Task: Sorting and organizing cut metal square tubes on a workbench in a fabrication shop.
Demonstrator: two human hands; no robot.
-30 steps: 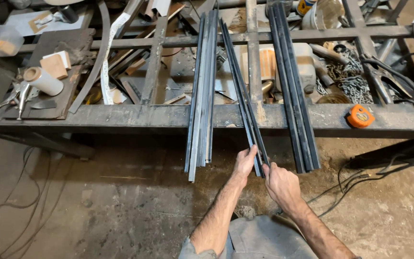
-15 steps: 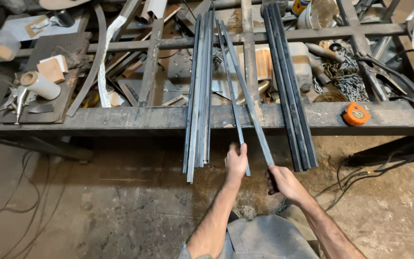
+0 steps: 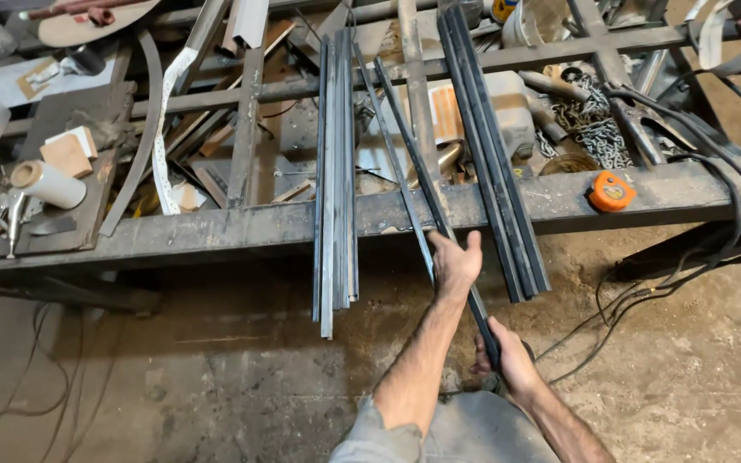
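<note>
Fingers of right hand (image 3: 508, 356) and left hand (image 3: 454, 261) each grip one steel bar (image 3: 413, 163).

Open floor (image 3: 216, 386) below the front rail (image 3: 173, 236), free for passage left of the forearms. Between the hanging bundle of grey bars (image 3: 334, 189) and the dark bundle (image 3: 495, 163), a narrow lane, already taken up by the two slanted bars (image 3: 405, 163), the left hand (image 3: 454, 261) and, lower, the right hand (image 3: 503, 360). Further right along the rail, an orange tape measure (image 3: 611, 190), then black cables (image 3: 731, 214) looping down to the floor. Behind the rail, crowded with cross struts, chain (image 3: 598, 129), scrap strips and a paper roll (image 3: 45, 183).
</note>
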